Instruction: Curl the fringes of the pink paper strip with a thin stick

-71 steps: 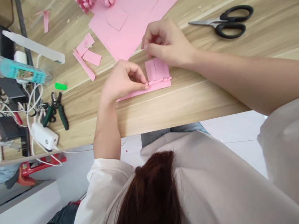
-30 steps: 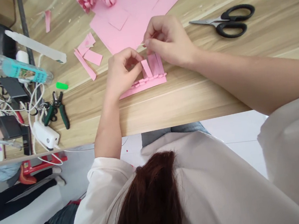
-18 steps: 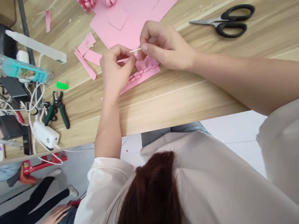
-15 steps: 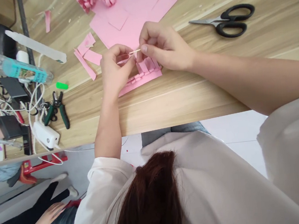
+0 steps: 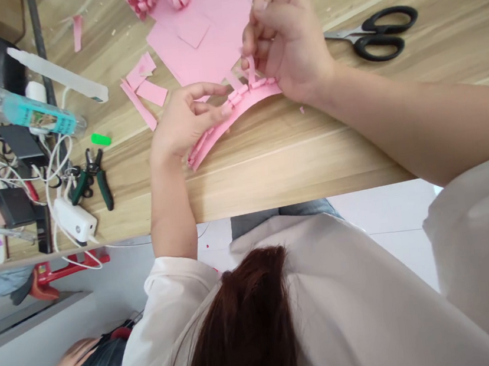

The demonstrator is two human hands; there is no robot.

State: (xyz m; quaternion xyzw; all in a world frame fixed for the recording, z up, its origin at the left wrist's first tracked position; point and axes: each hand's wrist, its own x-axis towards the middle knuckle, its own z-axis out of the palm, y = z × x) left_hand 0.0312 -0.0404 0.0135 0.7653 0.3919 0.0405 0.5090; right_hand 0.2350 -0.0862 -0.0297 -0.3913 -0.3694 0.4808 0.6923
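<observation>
Pink craft-foam strip (image 5: pixel 244 104), bowed into an arc, with small rolled loops along its upper edge, held over the wooden table (image 5: pixel 269 168) just beside a pink sheet (image 5: pixel 193 53). My right hand (image 5: pixel 287 38) pinches the strip's upright tabs between thumb and fingers; my left hand (image 5: pixel 183 122) stays half open, fingertips (image 5: pixel 222 110) touching the strip.

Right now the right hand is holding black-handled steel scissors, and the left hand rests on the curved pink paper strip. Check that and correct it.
One point is wrong: the head view shows the right hand pinching the end of the curved pink paper strip, not the black-handled steel scissors, which lie apart on the wooden table. The left hand does rest on that strip.
</observation>
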